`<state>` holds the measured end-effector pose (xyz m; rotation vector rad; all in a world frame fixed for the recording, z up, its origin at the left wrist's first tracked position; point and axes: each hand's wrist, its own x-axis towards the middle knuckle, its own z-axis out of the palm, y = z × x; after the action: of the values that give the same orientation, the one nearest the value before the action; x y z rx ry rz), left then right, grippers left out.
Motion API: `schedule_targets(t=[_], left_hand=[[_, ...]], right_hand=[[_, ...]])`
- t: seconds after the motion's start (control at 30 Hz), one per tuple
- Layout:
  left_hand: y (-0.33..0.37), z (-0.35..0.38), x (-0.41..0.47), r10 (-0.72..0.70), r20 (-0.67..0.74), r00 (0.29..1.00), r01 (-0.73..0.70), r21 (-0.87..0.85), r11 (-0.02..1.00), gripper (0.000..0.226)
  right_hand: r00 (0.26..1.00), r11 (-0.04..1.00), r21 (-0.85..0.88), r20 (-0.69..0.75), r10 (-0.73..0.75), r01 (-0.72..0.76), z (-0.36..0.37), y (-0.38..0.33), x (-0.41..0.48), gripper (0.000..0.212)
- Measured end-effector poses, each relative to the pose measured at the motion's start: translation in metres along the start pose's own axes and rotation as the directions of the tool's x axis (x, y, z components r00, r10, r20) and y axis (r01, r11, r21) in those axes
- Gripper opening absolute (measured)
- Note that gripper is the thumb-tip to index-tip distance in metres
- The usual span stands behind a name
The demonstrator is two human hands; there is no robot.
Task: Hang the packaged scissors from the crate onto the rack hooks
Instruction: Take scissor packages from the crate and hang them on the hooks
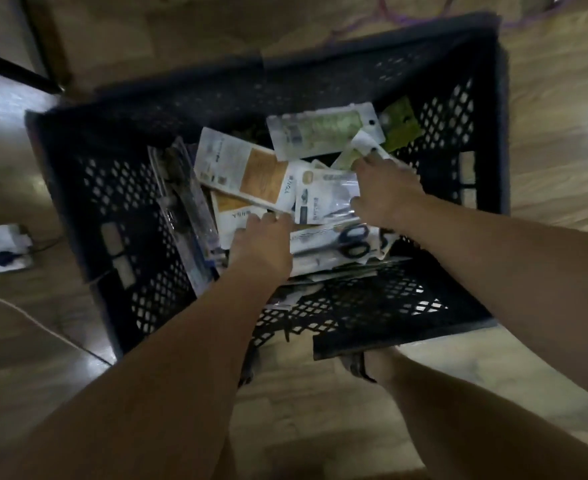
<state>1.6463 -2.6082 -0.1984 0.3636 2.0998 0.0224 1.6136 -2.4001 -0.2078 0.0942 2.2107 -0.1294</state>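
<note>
Floor (562,143) — crate rim (502,133) (right hand (386,192) on packet (323,199))

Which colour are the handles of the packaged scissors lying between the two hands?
The looped scissor handles are dark blue, in the head view.

Pale wood-look floor (562,98) with glare patches left and right; a black pole (15,70) slants far left, a white cable (26,313) trails near left, a purple cord (403,18) lies far

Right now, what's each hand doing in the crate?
Left hand: fingers buried among the packages, grip cannot be told.
Right hand: pinching the clear scissors package.
</note>
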Motion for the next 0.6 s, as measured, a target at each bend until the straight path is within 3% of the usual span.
schedule_targets(t=[0.1, 0.17, 0.3, 0.43, 0.53, 0.6], left_hand=[[-0.009, 0.005, 0.003, 0.015, -0.020, 1.000, -0.013, 0.072, 0.997, 0.034], [-0.016, 0.004, -0.003, -0.004, -0.001, 1.000, 0.004, -0.033, 0.999, 0.026], [-0.020, -0.012, -0.042, 0.003, 0.042, 0.999, 0.011, -0.317, 0.948, 0.016], [-0.009, -0.059, -0.114, -0.033, 0.032, 0.999, 0.043, -0.396, 0.917, 0.015], [0.002, -0.120, -0.190, -0.055, -0.017, 0.998, 0.032, -0.630, 0.776, 0.039], [0.002, -0.172, -0.248, -0.121, -0.040, 0.992, 0.045, -0.780, 0.624, 0.034]], right_hand=[[0.997, 1.000, -0.020, -0.072, -0.019, 0.018, 0.016, 0.006, 0.005, 0.052], [0.998, 0.999, 0.009, -0.062, -0.030, 0.031, 0.015, 0.012, -0.002, 0.050], [0.997, 0.969, 0.245, -0.066, -0.026, 0.041, 0.002, 0.020, -0.046, 0.028], [0.982, 0.915, 0.402, -0.182, 0.044, 0.034, -0.045, 0.016, -0.125, 0.020], [0.959, 0.797, 0.603, -0.237, 0.155, 0.020, -0.104, 0.003, -0.199, 0.020], [0.953, 0.766, 0.642, -0.253, 0.165, 0.037, -0.149, -0.010, -0.252, 0.021]])
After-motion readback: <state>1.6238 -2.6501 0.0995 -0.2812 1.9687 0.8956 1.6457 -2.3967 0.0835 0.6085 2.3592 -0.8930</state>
